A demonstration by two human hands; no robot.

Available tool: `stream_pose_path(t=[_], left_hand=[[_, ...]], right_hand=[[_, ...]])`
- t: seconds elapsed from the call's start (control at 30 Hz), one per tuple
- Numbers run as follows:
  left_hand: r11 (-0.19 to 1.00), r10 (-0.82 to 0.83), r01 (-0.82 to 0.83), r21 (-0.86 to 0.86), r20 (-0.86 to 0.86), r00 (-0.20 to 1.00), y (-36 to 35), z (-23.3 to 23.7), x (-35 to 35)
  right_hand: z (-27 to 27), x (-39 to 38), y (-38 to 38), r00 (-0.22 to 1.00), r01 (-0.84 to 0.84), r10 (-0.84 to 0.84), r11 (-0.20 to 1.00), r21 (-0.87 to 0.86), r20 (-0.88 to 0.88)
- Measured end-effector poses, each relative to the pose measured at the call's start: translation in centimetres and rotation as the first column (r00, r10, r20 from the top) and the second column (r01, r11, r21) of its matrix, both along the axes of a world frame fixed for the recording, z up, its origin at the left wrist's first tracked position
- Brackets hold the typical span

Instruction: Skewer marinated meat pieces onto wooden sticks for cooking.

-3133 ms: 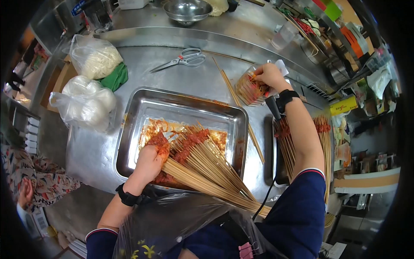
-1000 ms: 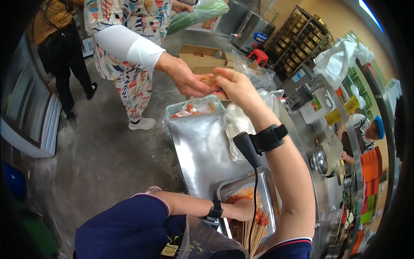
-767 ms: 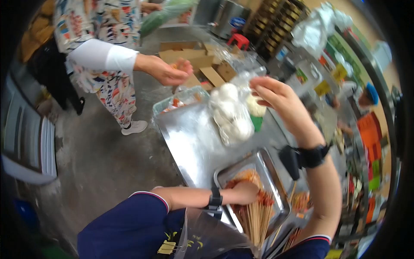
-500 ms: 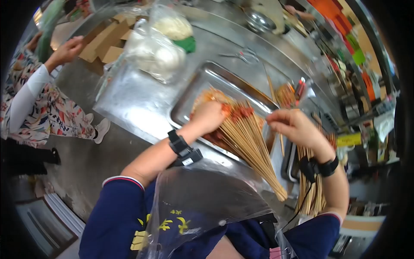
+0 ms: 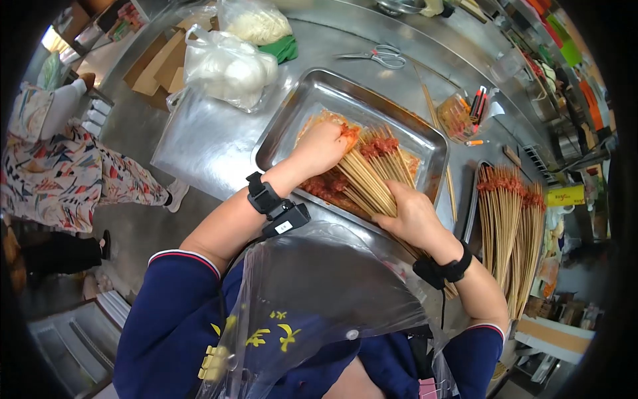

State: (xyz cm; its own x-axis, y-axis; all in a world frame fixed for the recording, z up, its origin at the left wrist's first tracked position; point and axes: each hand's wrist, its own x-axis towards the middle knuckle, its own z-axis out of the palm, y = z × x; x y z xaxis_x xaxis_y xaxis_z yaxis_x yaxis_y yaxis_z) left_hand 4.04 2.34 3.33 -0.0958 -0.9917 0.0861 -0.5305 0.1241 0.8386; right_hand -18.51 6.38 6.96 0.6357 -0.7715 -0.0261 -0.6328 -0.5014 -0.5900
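A metal tray (image 5: 279,123) on the steel table holds raw red meat (image 5: 325,186) and a bundle of meat skewers (image 5: 382,147), sticks pointing toward me. In the tray, my left hand (image 5: 322,146) is closed around the meat end of some skewers; its fingertips are partly hidden and smeared red. My right hand (image 5: 415,216) wraps round the bare wooden sticks, lower down the same bundle. To the right, a second tray (image 5: 473,193) carries more bundled meat skewers (image 5: 502,206), which neither hand touches.
Scissors (image 5: 382,56) lie behind the tray. White plastic bags (image 5: 229,70) stand at the back left, beside a cardboard box (image 5: 159,63). A tub (image 5: 455,116) with red-handled tools sits at the right. Another person (image 5: 66,153) stands at the far left.
My right hand has come down and left from above the tray's right side, closing on the sticks. My left hand stays at the meat end. The view has shifted, showing more of the right-hand skewers.
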Motion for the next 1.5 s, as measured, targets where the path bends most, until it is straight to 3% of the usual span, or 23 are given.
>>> stream_pose_path(t=[0.1,0.2,0.23,0.33,0.4,0.47,0.57,0.67,0.77,0.87,0.9,1.03,1.17,1.2,1.27,1.47,1.5], left_hand=[[0.999,0.013,-0.019,-0.029,-0.182,0.983,-0.6,-1.0,0.2],[0.995,0.094,-0.100,-0.002,-0.319,0.943,0.1,0.0,1.8],[0.992,0.116,-0.098,0.081,-0.248,0.962,0.4,0.8,2.8],[0.997,0.016,-0.010,0.076,-0.076,0.997,0.9,-1.1,3.9],[0.988,-0.056,0.087,0.125,-0.231,0.971,1.6,-1.8,2.8],[0.999,-0.039,0.042,0.021,-0.114,0.993,1.0,-3.2,1.3],[0.987,-0.091,0.081,0.136,0.067,0.994,0.2,-2.9,0.4],[0.981,-0.148,0.147,0.122,-0.007,0.989,-0.4,-3.2,-0.2],[0.995,-0.090,0.097,0.033,-0.169,0.981,-0.1,-3.1,-0.3],[0.980,-0.069,0.071,0.186,-0.013,0.998,0.2,-1.3,1.9],[0.961,-0.086,0.085,0.264,-0.008,0.996,0.6,-1.1,2.3],[0.960,-0.227,0.190,0.207,0.177,0.958,2.0,-2.7,1.1],[0.938,-0.264,0.243,0.246,0.059,0.963,1.1,-3.2,-1.1],[0.944,-0.268,0.234,0.234,0.124,0.956,0.9,-3.0,-1.6],[0.955,-0.263,0.214,0.206,0.254,0.931,0.6,-2.1,-2.4],[0.959,-0.275,0.260,0.114,0.153,0.949,-0.3,-1.9,-2.4],[0.950,-0.274,0.242,0.199,0.150,0.950,-0.3,-1.6,-2.1]], right_hand=[[-1.9,-0.5,-1.9,1.000,-0.015,0.010,0.949,0.314,0.017],[-1.9,-0.9,-2.6,0.975,0.082,-0.190,0.785,0.614,0.112],[-2.3,-0.9,-2.8,0.951,0.037,-0.233,0.736,0.676,0.202],[-1.3,-0.8,-3.4,0.965,0.117,-0.255,0.620,0.776,0.058],[-1.9,-0.9,-3.4,0.965,0.128,-0.259,0.615,0.778,0.046],[-2.3,-0.8,-3.6,0.966,0.129,-0.256,0.584,0.802,0.030],[-1.0,-0.6,-3.5,0.950,0.161,-0.311,0.558,0.814,0.025],[0.1,-1.4,-3.5,0.928,0.162,-0.371,0.482,0.861,0.034],[0.5,-2.4,-2.6,0.870,0.200,-0.493,0.368,0.908,0.008],[-0.8,-3.6,-0.6,0.805,0.247,-0.593,0.307,0.919,-0.018],[-1.9,-4.0,0.3,0.766,0.220,-0.643,0.286,0.932,0.017],[-3.2,-3.8,1.6,0.645,0.152,-0.757,0.260,0.953,0.104],[-4.2,-4.3,1.9,0.621,0.055,-0.761,0.281,0.958,0.188],[-3.8,-4.2,1.9,0.618,0.023,-0.759,0.277,0.960,0.204],[-3.3,-3.9,2.0,0.547,-0.113,-0.787,0.268,0.957,0.285],[-4.7,-3.0,1.9,0.375,-0.505,-0.748,0.331,0.797,0.548],[-4.6,-2.8,1.9,0.372,-0.502,-0.756,0.325,0.802,0.539]])
